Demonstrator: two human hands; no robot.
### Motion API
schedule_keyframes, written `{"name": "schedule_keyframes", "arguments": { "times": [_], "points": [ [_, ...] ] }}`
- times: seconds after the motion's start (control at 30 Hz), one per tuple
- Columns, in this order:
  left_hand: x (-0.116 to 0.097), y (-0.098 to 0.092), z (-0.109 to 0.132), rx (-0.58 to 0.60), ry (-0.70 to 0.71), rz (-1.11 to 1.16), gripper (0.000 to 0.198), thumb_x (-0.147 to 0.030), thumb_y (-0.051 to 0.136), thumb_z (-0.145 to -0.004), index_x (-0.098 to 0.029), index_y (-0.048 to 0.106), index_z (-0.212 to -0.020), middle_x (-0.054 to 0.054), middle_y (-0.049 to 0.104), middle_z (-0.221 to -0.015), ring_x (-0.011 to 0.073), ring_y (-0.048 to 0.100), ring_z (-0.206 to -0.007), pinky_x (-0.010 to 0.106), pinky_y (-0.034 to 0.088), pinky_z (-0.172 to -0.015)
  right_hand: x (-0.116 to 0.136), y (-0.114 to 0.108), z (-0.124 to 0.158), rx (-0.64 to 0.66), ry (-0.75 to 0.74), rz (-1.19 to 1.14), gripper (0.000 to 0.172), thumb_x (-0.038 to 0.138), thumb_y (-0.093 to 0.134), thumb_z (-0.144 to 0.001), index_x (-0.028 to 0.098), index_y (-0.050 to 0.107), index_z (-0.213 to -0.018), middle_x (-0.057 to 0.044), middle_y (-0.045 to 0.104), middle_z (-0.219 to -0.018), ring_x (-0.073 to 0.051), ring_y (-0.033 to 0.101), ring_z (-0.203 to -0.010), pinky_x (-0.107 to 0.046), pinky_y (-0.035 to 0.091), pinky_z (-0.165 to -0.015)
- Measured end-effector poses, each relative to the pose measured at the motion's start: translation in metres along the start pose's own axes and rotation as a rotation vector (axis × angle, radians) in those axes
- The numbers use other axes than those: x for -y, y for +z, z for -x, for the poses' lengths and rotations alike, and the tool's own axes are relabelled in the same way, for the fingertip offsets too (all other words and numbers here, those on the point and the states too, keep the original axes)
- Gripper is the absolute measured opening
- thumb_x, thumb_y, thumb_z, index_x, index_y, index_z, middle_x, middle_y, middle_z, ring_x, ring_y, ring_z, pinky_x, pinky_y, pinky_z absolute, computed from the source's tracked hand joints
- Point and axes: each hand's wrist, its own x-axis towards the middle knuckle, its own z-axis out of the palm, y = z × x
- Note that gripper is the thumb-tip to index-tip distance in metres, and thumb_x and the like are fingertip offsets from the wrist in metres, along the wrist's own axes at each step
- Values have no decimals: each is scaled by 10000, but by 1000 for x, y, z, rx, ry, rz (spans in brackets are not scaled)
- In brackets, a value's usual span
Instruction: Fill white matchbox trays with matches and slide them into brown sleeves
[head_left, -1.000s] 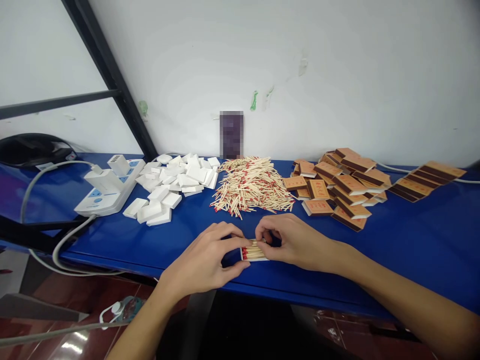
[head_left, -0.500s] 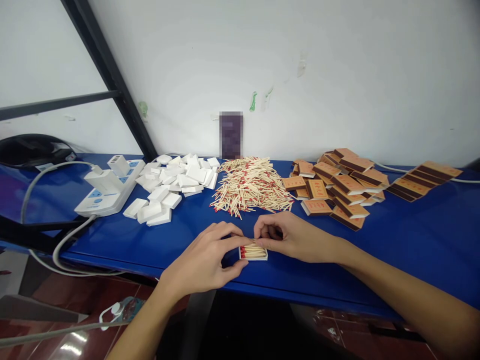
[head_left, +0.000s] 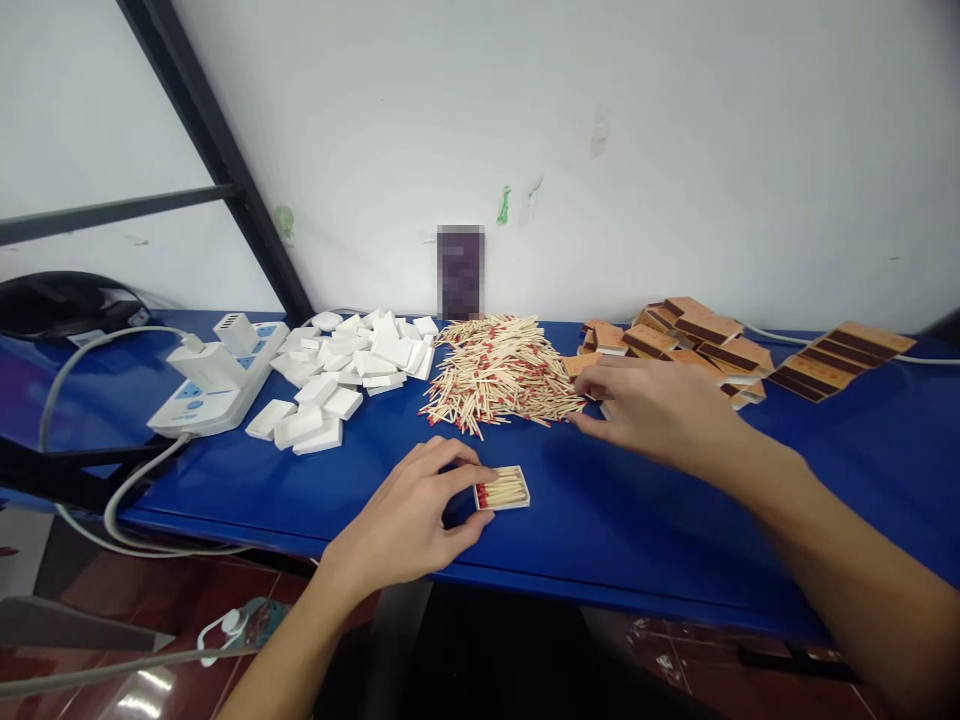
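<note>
Your left hand [head_left: 409, 520] pinches the short end of the small white cardboard tray [head_left: 504, 489], thumb on one side and fingers on the other, probably to stop it sliding on the blue desk [head_left: 637, 520]. The tray lies flat just right of that hand, packed with red-tipped matches, heads toward your fingers. Your right hand [head_left: 660, 410] is open, palm down, fingers spread and holding nothing, over the near edge of the heap of orange-brown matchbox sleeves [head_left: 712, 330]. The loose pile of wooden matches [head_left: 499, 375] sits beyond and between both hands. The heap of empty white trays [head_left: 352, 360] lies beyond your left hand. Each sort sits apart, seemingly for easy reach.
</note>
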Motion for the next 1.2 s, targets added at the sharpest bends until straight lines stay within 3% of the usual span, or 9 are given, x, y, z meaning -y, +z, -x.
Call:
{"name": "schedule_keyframes", "arguments": {
  "times": [0.07, 0.17, 0.33, 0.47, 0.6, 0.7, 0.83, 1.0, 1.2],
  "points": [
    [0, 0, 0, -9, -9, -2, 279, -258, 622, -919, -229, 641, -1196, 63, 620, -1162, 223, 579, -1057, 415, 442, -1002, -13, -6, 2, 71, 46, 39, 206, 426, 692, -768, 234, 654, -833, -73, 718, -823, -243, 599, -688, -300, 216, -510],
    [-1, 0, 0, -23, -37, -15, 353, -267, 634, -909, -242, 608, -1260, 61, 618, -1191, 231, 571, -1086, 434, 435, -1024, -30, -14, 10, 180, 120, 28, 246, 467, 710, -751, 267, 688, -894, -65, 711, -804, -267, 611, -689, -309, 270, -522],
    [0, 2, 1, -23, -40, -39, 345, -286, 622, -924, -251, 602, -1267, 59, 638, -1188, 244, 572, -1093, 456, 435, -1025, -52, -23, 25, 342, 115, -253, 366, 470, 730, -736, 261, 708, -1035, -44, 660, -712, -219, 607, -618, -324, 399, -536],
    [1, 3, 1, -3, -30, -52, 298, -291, 567, -966, -262, 601, -1260, 53, 634, -1217, 241, 576, -1120, 474, 407, -1060, -50, -30, 32, 280, 56, -376, 268, 422, 636, -809, 246, 708, -998, -39, 646, -698, -203, 600, -621, -333, 446, -587],
    [0, 2, 1, 18, -48, -56, 338, -301, 573, -965, -266, 570, -1302, 52, 627, -1243, 245, 570, -1140, 494, 383, -1086, -46, -27, 30, 246, 125, -257, 254, 391, 532, -880, 239, 726, -941, -50, 657, -691, -208, 593, -612, -334, 396, -560],
    [0, 2, 1, 9, -47, -55, 365, -308, 587, -954, -262, 564, -1316, 61, 636, -1237, 248, 575, -1136, 491, 391, -1086, -44, -21, 27, 300, 176, -184, 252, 357, 528, -874, 234, 736, -948, -46, 658, -669, -208, 589, -590, -326, 375, -543],
    [0, 2, 1, 1, -49, -61, 354, -305, 582, -953, -260, 570, -1304, 61, 643, -1228, 248, 582, -1132, 496, 383, -1095, -39, -14, 25, 323, 104, -233, 245, 237, 529, -850, 229, 748, -960, -59, 698, -711, -202, 601, -605, -331, 392, -572],
    [-1, 2, 0, 3, -43, -55, 339, -299, 598, -948, -255, 582, -1283, 56, 646, -1196, 242, 578, -1106, 468, 400, -1063, -36, -8, 28, 301, 69, -303, 263, 211, 560, -836, 242, 736, -1029, -68, 751, -913, -228, 643, -730, -352, 433, -645],
    [-2, 2, 1, 8, -36, -47, 279, -316, 583, -963, -254, 602, -1234, 37, 646, -1185, 224, 583, -1089, 448, 389, -1051, -36, 1, 29, 294, 10, -335, 291, 184, 623, -769, 238, 700, -1044, -81, 736, -983, -272, 664, -851, -374, 477, -696]
  ]
}}
